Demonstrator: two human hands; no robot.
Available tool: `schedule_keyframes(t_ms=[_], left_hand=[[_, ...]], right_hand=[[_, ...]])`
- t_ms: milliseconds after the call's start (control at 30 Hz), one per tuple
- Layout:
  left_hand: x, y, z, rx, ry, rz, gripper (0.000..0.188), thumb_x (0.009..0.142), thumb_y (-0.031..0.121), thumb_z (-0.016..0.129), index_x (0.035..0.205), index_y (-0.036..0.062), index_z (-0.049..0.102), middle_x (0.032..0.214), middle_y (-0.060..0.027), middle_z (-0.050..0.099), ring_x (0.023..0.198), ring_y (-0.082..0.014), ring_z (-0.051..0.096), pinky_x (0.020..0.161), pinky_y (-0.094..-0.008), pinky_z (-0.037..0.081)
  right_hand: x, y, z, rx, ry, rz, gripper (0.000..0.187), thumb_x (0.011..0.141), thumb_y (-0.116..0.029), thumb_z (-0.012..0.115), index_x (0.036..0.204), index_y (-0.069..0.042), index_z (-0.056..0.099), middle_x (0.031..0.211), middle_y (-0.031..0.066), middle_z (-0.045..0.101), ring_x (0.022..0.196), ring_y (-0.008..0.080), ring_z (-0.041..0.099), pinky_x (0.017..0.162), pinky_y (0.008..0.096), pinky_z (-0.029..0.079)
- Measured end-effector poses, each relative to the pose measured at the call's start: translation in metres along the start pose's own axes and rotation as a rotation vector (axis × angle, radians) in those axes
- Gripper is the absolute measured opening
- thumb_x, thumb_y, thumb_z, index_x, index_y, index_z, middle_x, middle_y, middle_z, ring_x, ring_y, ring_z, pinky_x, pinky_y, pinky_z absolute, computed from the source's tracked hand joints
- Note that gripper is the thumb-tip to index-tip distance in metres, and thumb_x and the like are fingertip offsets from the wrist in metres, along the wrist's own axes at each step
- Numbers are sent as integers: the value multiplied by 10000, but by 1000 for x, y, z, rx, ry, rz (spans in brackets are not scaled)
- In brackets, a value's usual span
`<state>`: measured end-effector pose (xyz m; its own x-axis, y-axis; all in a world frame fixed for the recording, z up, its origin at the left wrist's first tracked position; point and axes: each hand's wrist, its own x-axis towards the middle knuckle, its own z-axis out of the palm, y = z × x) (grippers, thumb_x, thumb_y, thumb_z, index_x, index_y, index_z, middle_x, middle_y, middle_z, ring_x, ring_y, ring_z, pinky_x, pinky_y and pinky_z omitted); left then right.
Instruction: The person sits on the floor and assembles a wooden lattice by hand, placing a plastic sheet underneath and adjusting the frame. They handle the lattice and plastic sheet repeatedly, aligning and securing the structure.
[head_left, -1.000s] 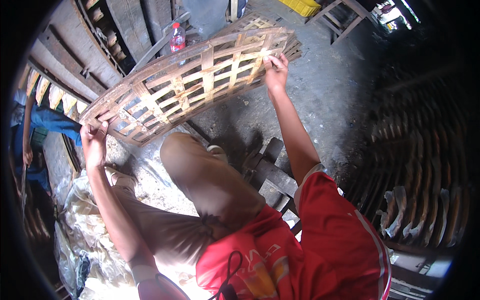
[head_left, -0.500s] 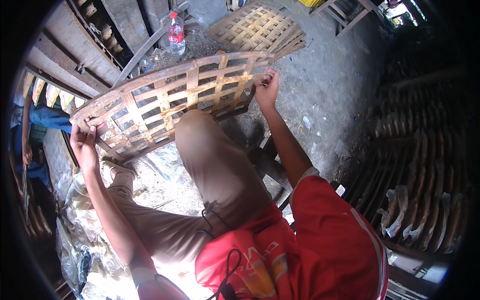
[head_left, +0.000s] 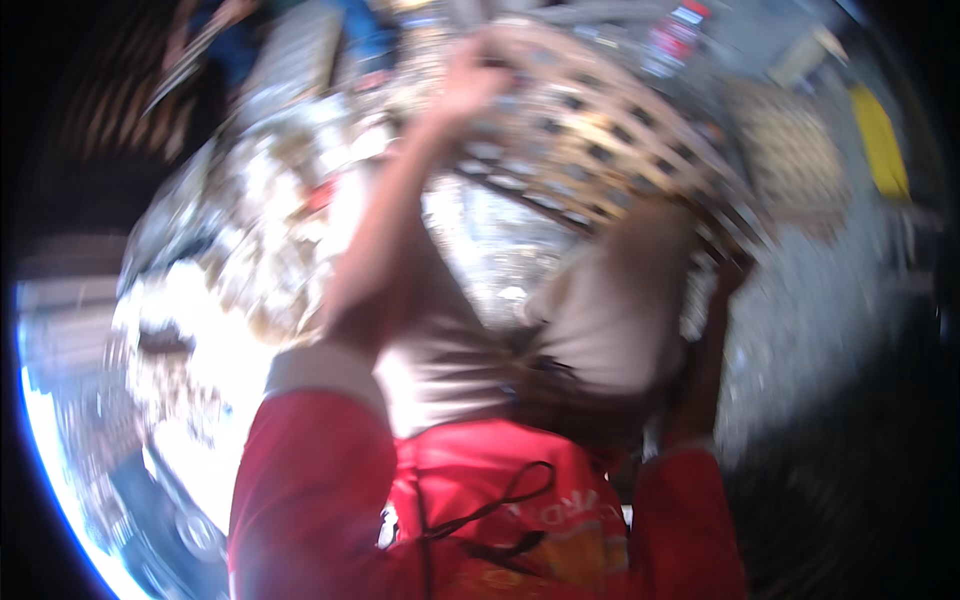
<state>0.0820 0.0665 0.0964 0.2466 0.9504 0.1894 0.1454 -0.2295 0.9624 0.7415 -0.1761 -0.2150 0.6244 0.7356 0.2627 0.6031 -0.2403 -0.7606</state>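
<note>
- The picture is badly blurred; only large shapes can be told.
- A woven lattice panel (head_left: 610, 130) of pale wooden strips arches across the upper middle, above the person's bent knee (head_left: 630, 290).
- The left hand (head_left: 470, 85) is raised at the panel's left end, touching its edge; the blur hides whether the fingers are closed round a strip or only laid against it.
- The right hand (head_left: 730, 275) is at the panel's lower right edge, dark and smeared; its finger state cannot be told.
- The knee in beige trousers stands between the two arms, under the panel, and covers part of the panel's lower edge.
- Left of the panel and below it lies a bright heap of pale shavings (head_left: 220, 300).
- Right of the panel a second woven piece (head_left: 790, 150) lies on the grey ground, apart from it, with a yellow object (head_left: 880, 140) farther right.
- A plastic bottle (head_left: 668, 40) with a red label is just above the panel.
</note>
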Motion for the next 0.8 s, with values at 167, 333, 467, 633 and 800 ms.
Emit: schedule_keyframes(t_ms=[167,333,467,633,800], left_hand=[[-51,-10,-30,-46,180,-230,139,828,-41,625,958,-13,666,814,-129,699,737,-153,685,665,-324,537],[-41,-33,-16,-166,130,-56,133,875,37,639,996,-8,671,745,-103,694,666,-136,667,601,-300,512],[-47,-21,-34,-79,14,-123,389,884,-28,537,1272,-5,544,1002,-118,684,844,-164,689,722,-291,558],[-54,2,-39,-18,37,72,540,814,-136,466,1340,-11,478,1209,-119,624,1099,-206,593,913,-335,514],[-37,9,-48,-192,161,-65,513,973,70,578,1410,-56,340,1103,-167,669,889,-203,699,724,-310,596]], right_hand=[[-80,-207,112,94,-203,469,352,914,-305,658,844,27,752,727,141,714,575,201,698,464,356,565],[-69,-231,69,138,-311,224,341,942,-178,538,878,119,692,767,176,702,548,228,688,377,284,547],[-60,-199,87,276,-147,147,225,882,-140,613,909,81,648,832,161,652,685,272,659,504,330,530],[-24,-234,84,383,84,223,316,819,-54,700,1095,34,574,1026,136,630,865,221,618,750,359,522],[48,-358,54,405,287,273,336,824,-45,664,1119,-11,506,1100,139,600,944,230,603,788,349,499]])
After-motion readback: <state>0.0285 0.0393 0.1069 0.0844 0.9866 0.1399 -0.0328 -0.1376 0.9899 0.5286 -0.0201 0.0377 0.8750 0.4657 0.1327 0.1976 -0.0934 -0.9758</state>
